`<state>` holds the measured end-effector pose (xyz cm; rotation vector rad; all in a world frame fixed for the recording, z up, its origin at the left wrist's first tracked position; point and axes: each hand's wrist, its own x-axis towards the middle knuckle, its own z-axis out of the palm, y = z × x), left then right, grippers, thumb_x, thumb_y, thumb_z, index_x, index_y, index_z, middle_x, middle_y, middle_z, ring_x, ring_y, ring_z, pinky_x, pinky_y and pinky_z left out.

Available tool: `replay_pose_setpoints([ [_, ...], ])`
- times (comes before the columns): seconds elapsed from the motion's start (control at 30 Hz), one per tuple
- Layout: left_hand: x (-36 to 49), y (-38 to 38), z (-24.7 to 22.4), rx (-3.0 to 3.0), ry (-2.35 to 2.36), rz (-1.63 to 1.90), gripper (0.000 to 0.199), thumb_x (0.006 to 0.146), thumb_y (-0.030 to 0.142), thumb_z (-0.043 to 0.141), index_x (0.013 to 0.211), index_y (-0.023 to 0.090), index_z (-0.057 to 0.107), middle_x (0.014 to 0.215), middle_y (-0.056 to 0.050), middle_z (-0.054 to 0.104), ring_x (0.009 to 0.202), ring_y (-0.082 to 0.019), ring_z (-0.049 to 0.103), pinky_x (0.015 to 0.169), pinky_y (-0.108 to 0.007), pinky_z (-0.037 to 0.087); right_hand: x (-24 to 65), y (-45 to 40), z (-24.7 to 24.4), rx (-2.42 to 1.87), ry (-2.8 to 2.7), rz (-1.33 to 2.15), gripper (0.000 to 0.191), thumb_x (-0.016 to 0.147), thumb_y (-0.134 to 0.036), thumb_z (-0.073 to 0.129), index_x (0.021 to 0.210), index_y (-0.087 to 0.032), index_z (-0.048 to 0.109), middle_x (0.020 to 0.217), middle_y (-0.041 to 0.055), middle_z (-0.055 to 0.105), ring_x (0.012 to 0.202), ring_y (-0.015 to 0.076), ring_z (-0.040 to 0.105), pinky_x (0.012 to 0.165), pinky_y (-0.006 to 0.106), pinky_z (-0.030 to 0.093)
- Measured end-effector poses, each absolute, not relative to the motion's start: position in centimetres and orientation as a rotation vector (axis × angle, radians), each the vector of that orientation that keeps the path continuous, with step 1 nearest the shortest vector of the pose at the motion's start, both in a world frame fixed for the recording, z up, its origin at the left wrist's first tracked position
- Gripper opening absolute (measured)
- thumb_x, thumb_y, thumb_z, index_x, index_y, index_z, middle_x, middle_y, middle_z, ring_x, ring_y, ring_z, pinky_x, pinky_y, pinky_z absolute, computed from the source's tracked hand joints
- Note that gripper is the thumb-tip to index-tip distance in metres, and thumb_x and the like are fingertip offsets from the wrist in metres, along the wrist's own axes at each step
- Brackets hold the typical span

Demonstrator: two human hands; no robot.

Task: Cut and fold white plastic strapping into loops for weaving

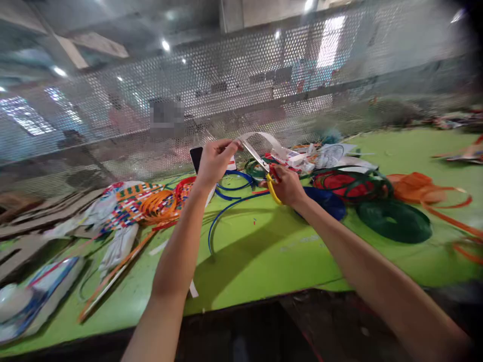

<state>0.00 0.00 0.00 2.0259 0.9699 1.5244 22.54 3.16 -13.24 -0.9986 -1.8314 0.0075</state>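
My left hand (216,162) pinches the end of a white strip (269,141) above the green table. The strip arches to the right, toward a white bundle behind my hands. My right hand (286,185) is closed round the yellow handles of a pair of scissors (256,156). The scissor blades point up and left, reaching the strip close to my left fingertips; whether they are parted is too blurred to tell. A blue strip (226,208) curves on the table below my hands.
Green coil (392,221), orange strips (415,187) and a dark blue coil (328,202) lie right. A woven multicoloured piece (130,211) and cardboard (45,213) lie left. A phone (196,158) stands behind my left hand. Perforated mesh (226,85) rises behind the green table (264,271).
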Motion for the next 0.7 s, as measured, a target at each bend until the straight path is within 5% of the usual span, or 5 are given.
replay_pose_setpoints([
  [0.37, -0.3, 0.8, -0.6, 1.97, 1.044, 1.547, 0.041, 0.096, 0.055, 0.068, 0.078, 0.019, 0.076, 0.05, 0.007, 0.025, 0.046, -0.01, 0.026, 0.048, -0.029, 0.015, 22.7, 1.5, -11.3, -1.165, -1.897, -0.006, 0.042, 0.091, -0.058, 0.066, 0.072, -0.023, 0.052, 0.072, 0.0053, 0.064, 0.062, 0.017, 0.051, 0.063, 0.031, 0.032],
  [0.7, -0.4, 2.9, -2.5, 1.79, 1.124, 1.524, 0.036, 0.096, 0.049, 0.066, 0.081, 0.018, 0.076, 0.049, 0.008, 0.026, 0.042, -0.008, 0.024, 0.046, -0.028, 0.016, 22.6, 0.8, -10.5, -1.596, -1.876, -0.185, 0.055, 0.092, -0.07, 0.058, 0.09, -0.017, 0.075, 0.087, 0.0149, 0.078, 0.08, 0.0282, 0.071, 0.068, 0.032, 0.039],
])
